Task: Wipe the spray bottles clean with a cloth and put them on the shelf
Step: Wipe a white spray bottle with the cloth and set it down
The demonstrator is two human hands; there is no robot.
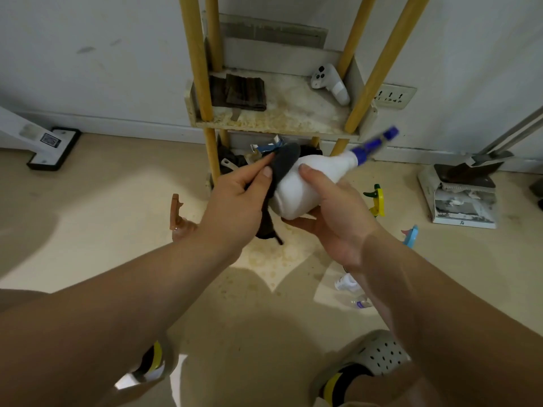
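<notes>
My right hand [332,212] grips a white spray bottle [296,189] with a blue nozzle, held tilted with the nozzle pointing up and right. A dark grey cloth [283,164] is pressed against the bottle's base end by my left hand [235,198], with the rest of the cloth hanging below. Straight ahead stands the shelf [276,124] with yellow posts. More spray bottles lie on the floor: a brown one [177,218] at the left, a yellow-and-green one [376,199] and a light blue one [411,236] at the right, and a clear one [349,284] under my right forearm.
The shelf board carries a folded dark cloth [244,92] and a white game controller [330,83]. Dark clutter [235,163] fills the shelf's bottom level. A flat mop head [54,148] lies left, a dustpan on a box [461,189] right. My feet in shoes [379,356] are below.
</notes>
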